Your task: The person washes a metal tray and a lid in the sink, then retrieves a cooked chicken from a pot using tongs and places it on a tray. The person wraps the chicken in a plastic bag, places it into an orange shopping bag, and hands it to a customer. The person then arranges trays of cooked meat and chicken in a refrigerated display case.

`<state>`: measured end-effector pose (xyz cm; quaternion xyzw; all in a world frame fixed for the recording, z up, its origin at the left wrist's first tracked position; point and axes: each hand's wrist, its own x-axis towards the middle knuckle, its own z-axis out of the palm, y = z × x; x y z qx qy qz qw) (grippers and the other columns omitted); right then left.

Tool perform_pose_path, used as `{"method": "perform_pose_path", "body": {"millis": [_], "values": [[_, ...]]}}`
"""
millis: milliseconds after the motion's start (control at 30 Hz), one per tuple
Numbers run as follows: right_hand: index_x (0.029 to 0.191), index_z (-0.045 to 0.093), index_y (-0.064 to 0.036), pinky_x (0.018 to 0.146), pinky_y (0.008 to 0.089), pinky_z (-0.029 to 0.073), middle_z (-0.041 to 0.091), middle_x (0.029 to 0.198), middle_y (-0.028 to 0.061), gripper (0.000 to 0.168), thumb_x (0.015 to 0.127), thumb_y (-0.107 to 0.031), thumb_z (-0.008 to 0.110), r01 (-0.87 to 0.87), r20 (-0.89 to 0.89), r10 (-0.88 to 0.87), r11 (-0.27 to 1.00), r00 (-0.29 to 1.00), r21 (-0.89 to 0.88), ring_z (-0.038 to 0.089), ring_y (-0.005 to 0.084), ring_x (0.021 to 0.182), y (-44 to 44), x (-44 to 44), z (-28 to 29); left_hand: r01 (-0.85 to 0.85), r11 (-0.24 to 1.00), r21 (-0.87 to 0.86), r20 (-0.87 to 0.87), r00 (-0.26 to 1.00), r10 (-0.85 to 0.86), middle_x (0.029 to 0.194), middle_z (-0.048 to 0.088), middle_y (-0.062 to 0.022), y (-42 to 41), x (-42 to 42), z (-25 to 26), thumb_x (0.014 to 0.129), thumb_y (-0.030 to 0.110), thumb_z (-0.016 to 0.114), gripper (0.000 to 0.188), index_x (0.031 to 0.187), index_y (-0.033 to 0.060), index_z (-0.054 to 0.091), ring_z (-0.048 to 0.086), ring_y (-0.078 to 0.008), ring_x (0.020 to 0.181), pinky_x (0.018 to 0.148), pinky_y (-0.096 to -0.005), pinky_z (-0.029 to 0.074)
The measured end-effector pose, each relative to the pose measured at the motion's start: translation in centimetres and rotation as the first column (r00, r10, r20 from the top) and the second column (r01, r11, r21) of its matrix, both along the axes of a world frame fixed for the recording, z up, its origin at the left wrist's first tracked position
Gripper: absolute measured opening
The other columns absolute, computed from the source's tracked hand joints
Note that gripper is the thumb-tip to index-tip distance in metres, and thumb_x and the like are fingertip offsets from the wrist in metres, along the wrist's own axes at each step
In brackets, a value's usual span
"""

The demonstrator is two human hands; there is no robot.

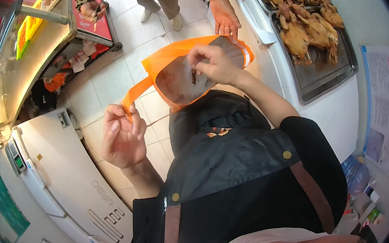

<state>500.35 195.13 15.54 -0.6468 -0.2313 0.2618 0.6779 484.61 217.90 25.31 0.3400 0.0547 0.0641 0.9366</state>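
Observation:
In front of my black apron hangs an orange carrier bag with its mouth tilted towards me. A silvery lining shows inside, and in it lies something in clear plastic that I cannot make out. My left hand pinches one of the orange handles and pulls it out to the left. Over the bag's opening is my right hand, fingers curled and blurred; whether they grip anything is unclear. Beside the bag's far right edge, another person's hand reaches out with the palm showing.
On the right, whole cooked poultry lies on metal trays above a white chest freezer. A white refrigerator stands at left, below a lit display counter. The other person's second hand holds a small item.

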Motion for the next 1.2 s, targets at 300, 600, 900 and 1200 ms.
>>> {"method": "perform_pose_path", "body": {"millis": [300, 600, 900, 1200], "values": [[0.086, 0.054, -0.002, 0.059, 0.0227, 0.043, 0.052, 0.076, -0.0013, 0.015, 0.079, 0.009, 0.046, -0.132, 0.162, 0.134, 0.991, 0.978, -0.021, 0.049, 0.0058, 0.068, 6.9, 6.4, 2.3, -0.097, 0.898, 0.429, -0.08, 0.986, 0.145, 0.114, 0.053, -0.018, 4.5, 5.3, -0.4, 0.086, 0.002, 0.052, 0.019, 0.104, -0.0003, 0.052, 0.053, -0.0163, 0.08, 0.069, -0.0278, 0.044], [0.085, 0.056, -0.001, 0.064, 0.0245, 0.044, 0.054, 0.076, 0.0006, 0.013, 0.078, 0.009, 0.05, -0.024, 0.169, 0.054, 0.984, 0.984, -0.175, 0.052, 0.0081, 0.072, 12.5, 12.6, 2.3, -0.119, 0.807, 0.578, -0.048, 0.982, 0.18, 0.127, 0.056, -0.0205, 11.9, 12.1, -2.9, 0.08, 0.001, 0.065, 0.03, 0.109, -0.0014, 0.059, 0.057, -0.014, 0.079, 0.073, -0.0275, 0.048], [0.082, 0.056, -0.001, 0.061, 0.0247, 0.045, 0.057, 0.074, -0.0005, 0.011, 0.079, 0.009, 0.052, 0.01, 0.236, 0.021, 0.992, 0.972, -0.129, 0.055, 0.0082, 0.07, 20.8, 19.5, 4.6, -0.069, 0.771, 0.634, -0.113, 0.977, 0.181, 0.123, 0.057, -0.0111, 21.3, 20.8, -3.9, 0.086, -0.005, 0.061, 0.022, 0.108, -0.0011, 0.06, 0.058, -0.0116, 0.089, 0.069, -0.0231, 0.051], [0.08, 0.058, -0.003, 0.057, 0.0198, 0.04, 0.056, 0.073, -0.0022, 0.013, 0.082, 0.009, 0.052, 0.234, 0.284, -0.198, 0.967, 0.938, -0.099, 0.049, 0.0045, 0.064, 27.8, 26.7, 2.5, -0.028, 0.732, 0.68, -0.015, 0.998, 0.053, 0.113, 0.06, -0.0065, 25.1, 28.5, -4.2, 0.089, -0.004, 0.059, 0.022, 0.111, -0.0018, 0.058, 0.057, -0.0118, 0.099, 0.084, -0.0252, 0.047]]}}
